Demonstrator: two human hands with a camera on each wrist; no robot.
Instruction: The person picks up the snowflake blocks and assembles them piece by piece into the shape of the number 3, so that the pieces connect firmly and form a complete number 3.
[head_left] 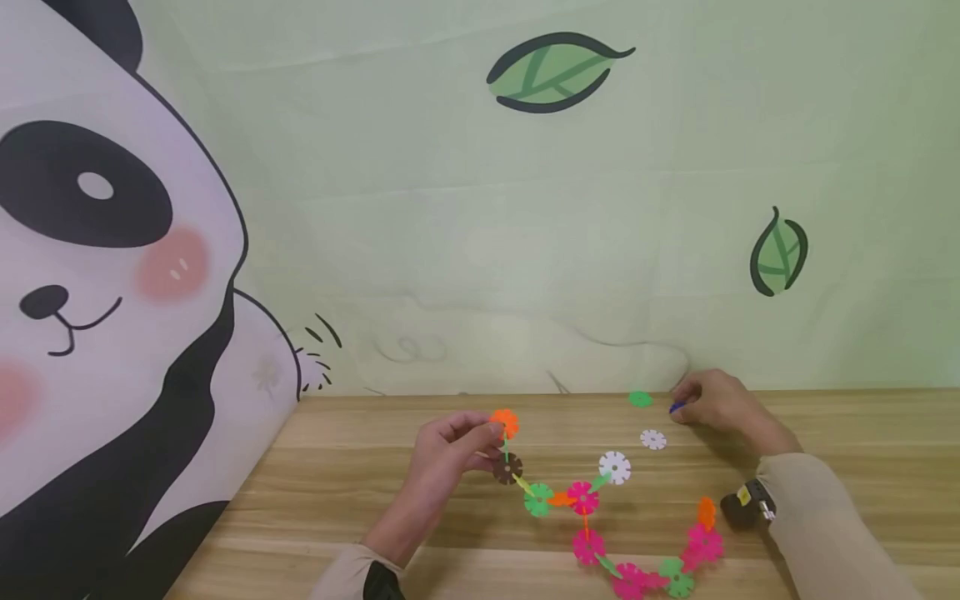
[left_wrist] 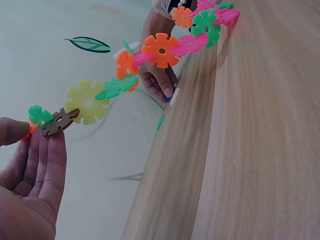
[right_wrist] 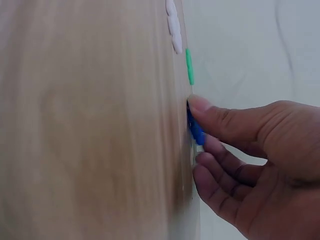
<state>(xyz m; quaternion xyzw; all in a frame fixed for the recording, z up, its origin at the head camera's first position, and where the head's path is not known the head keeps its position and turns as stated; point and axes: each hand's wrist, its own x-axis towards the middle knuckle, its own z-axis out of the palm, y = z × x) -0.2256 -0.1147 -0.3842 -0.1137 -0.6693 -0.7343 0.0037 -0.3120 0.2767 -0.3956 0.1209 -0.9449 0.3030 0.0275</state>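
My left hand point(head_left: 448, 457) pinches an orange interlocking disc point(head_left: 507, 420) at the upper end of a chain of notched plastic discs. A brown disc point(left_wrist: 59, 123) and a yellow disc point(left_wrist: 80, 101) come just after it. The chain runs right through green, orange and pink discs point(head_left: 588, 557), with a white disc point(head_left: 619, 477) on a side branch. Near the table's back edge, my right hand point(head_left: 718, 406) holds a blue disc point(right_wrist: 196, 132) between thumb and fingers, low against the tabletop. Part of the blue disc is hidden by the thumb.
A loose green disc point(head_left: 640, 399) and a loose white disc point(head_left: 652, 439) lie on the wooden table point(head_left: 337, 492), left of the right hand. Behind the table's back edge hangs a pale green cloth point(head_left: 420, 242) printed with a panda and leaves.
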